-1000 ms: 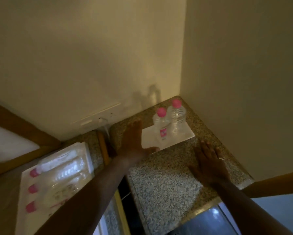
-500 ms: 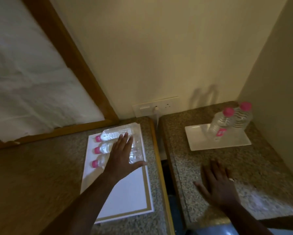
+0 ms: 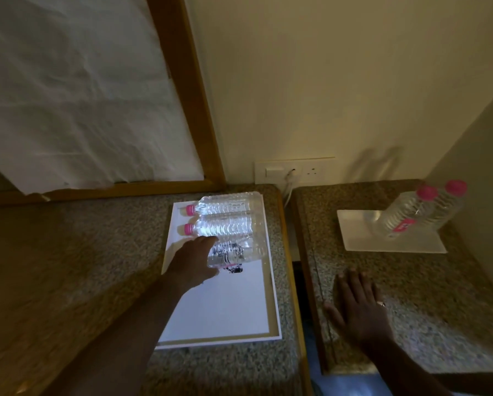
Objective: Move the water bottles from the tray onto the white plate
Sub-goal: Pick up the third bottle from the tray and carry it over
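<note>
A white tray [image 3: 225, 304] with a gold border lies on the left granite counter. Three clear water bottles with pink caps lie on their sides at its far end: the far one [image 3: 228, 202], the middle one [image 3: 225, 225] and the near one [image 3: 234, 252]. My left hand [image 3: 192, 260] is wrapped around the neck end of the near bottle, hiding its cap. On the right counter a white plate [image 3: 362, 238] carries two upright bottles [image 3: 402, 215] [image 3: 445, 207]. My right hand [image 3: 356, 307] rests flat on the right counter, fingers spread, holding nothing.
A dark gap [image 3: 298, 270] separates the two granite counters. A wall socket panel [image 3: 294, 170] with a white cable plugged in sits above the gap. A wood-framed panel [image 3: 194, 90] covered in white sheet leans behind the left counter. Walls close in the right counter's corner.
My left hand went from near the plate over to the tray, then closed around the near bottle. The view swung left. My right hand stayed flat on the right counter.
</note>
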The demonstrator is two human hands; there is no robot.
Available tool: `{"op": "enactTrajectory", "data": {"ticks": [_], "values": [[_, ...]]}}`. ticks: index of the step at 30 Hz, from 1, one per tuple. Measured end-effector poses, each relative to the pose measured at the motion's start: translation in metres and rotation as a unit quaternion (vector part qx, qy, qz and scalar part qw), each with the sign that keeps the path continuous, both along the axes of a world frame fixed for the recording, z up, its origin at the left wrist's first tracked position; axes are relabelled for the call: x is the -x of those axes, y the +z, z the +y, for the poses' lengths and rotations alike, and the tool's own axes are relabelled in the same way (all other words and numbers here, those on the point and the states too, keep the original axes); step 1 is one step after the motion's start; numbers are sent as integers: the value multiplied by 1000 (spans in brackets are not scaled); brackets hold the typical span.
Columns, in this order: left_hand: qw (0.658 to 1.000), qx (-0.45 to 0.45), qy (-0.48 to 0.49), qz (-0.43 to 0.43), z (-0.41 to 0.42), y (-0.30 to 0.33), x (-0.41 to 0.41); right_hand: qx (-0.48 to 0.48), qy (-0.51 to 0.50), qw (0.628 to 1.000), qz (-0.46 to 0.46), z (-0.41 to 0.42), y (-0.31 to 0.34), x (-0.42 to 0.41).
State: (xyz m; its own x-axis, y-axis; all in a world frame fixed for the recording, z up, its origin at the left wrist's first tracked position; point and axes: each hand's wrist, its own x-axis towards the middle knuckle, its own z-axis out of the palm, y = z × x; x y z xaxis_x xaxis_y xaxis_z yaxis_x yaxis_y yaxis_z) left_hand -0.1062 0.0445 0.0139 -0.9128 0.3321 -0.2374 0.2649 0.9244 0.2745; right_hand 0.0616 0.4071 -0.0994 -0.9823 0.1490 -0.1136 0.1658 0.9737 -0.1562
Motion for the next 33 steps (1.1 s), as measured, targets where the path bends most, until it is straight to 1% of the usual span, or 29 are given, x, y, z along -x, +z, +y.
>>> {"op": "enactTrajectory", "data": {"ticks": [2,4,6,9,11,14,16,18,20,22,24,27,30,33], "values": [[1000,-22,-4,-4,-4,-1,-8,1,1,1000,-3,-1,1,-1],[999,-21,-17,-20,-8,-1,-21,1,2,1000,-3,-2,2,-1],[999,18,-35,-24,-11,1,-34,-2,2,1000,0,-2,2,0],[993,101,-60,-5,-11,11,-41,0,2,1000,0,-2,3,-1],[992,107,-60,-18,-12,22,-40,2,-1,1000,2,-3,4,-1],[998,36,-38,-43,-16,43,-34,10,-5,1000,2,-4,8,0],[998,-14,-37,-45,-12,65,-29,12,-4,1000,1,-4,10,-1],[997,-46,-57,-18,-1,87,-20,15,-3,1000,0,-4,11,-2],[995,-56,-83,14,16,103,-13,20,-3,1000,4,-3,10,-1],[992,-84,-88,17,32,110,-10,22,-2,1000,5,-3,9,-1],[987,-143,-74,5,45,108,-13,25,-1,1000,7,-2,6,-1],[971,-228,-71,10,62,91,-23,28,-1,1000,3,-1,6,-1],[950,-311,-19,-2,68,75,-31,24,1,1000,5,0,5,-1],[940,-341,13,-18,67,64,-35,23,3,1000,5,0,3,-2]]}}
